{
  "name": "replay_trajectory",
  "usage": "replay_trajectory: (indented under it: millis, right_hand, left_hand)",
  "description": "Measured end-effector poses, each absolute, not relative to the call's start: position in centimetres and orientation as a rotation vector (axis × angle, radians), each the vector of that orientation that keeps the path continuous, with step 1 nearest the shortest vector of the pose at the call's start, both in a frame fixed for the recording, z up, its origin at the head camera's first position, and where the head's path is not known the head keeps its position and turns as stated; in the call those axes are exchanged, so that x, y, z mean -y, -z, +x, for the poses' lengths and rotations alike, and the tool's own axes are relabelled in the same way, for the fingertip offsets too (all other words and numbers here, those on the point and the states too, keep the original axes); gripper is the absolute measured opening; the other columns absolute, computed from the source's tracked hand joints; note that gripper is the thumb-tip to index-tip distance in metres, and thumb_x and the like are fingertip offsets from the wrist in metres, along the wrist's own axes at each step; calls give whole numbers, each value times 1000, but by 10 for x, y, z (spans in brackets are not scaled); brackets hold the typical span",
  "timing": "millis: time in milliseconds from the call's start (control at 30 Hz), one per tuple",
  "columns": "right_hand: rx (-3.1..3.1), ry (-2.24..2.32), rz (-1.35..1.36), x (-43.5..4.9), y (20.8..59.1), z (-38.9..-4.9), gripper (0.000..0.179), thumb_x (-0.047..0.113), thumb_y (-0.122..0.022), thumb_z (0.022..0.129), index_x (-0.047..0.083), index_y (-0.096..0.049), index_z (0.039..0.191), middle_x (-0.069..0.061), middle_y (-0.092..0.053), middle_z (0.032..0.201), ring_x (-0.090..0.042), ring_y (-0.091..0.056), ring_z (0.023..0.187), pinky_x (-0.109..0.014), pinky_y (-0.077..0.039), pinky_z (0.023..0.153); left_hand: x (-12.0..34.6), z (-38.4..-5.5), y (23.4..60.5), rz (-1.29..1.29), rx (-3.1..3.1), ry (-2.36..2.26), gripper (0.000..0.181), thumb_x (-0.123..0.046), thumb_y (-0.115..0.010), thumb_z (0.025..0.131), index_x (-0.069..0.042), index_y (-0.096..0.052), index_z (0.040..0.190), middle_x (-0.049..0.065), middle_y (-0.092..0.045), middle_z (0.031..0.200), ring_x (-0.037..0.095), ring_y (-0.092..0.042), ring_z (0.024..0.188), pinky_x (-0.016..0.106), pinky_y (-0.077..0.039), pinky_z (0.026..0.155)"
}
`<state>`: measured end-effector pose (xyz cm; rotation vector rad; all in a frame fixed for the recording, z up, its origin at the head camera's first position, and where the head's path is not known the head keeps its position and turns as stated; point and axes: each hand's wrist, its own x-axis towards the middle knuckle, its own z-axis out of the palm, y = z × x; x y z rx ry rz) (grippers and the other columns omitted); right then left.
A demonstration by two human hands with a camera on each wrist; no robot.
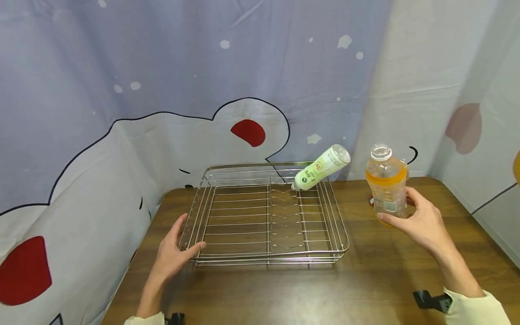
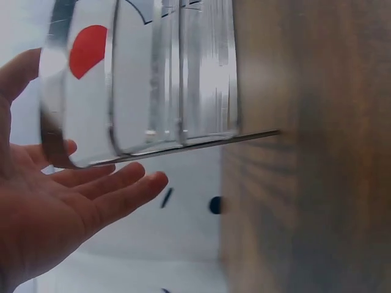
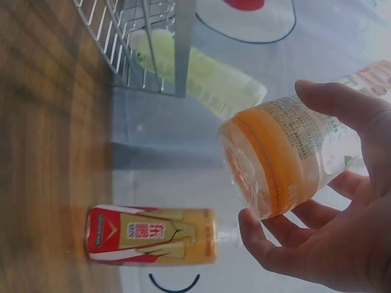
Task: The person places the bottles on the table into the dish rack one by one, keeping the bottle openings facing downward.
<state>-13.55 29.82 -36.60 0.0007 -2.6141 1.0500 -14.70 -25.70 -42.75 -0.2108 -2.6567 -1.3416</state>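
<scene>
My right hand [image 1: 426, 225] grips a clear plastic bottle [image 1: 386, 192] low on its body, thumb on one side and fingers on the other. The bottle has an orange band, a white ring at its neck and no cap; its bottom [image 3: 241, 168] appears clear of the table in the right wrist view. At the left side of a metal wire dish rack [image 1: 260, 164] is my left hand [image 1: 170, 250], fingers extended along the outside and thumb near the front corner. A green-and-white bottle [image 1: 321, 169] leans neck down in the rack's back right corner.
A red-and-gold drink container [image 3: 153, 237] stands on the wooden table [image 1: 260, 293] behind the held bottle, mostly hidden in the head view. Printed curtains [image 1: 162, 67] hang along the back and sides of the table.
</scene>
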Motion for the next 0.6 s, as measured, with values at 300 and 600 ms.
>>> replay_trajectory:
  millis: [300,600]
  right_hand:
    - [2578,-979,99,-281,354,-137,72,27,-89,72,5,-55,132,-21,-64,116,-34,-55,102,-44,-41,74]
    - [2548,-912,220,-270,349,-140,73,19,-91,67,5,-58,130,-19,-65,114,-30,-55,96,-42,-40,72]
  left_hand:
    - [250,-145,406,-317,2513,1031,88,-16,-85,76,0,-38,148,25,-43,146,45,-48,124,62,-49,87]
    - [226,-149,390,-459,2423,1132,87,-10,-86,75,-1,-40,148,23,-47,144,42,-49,125,58,-50,89]
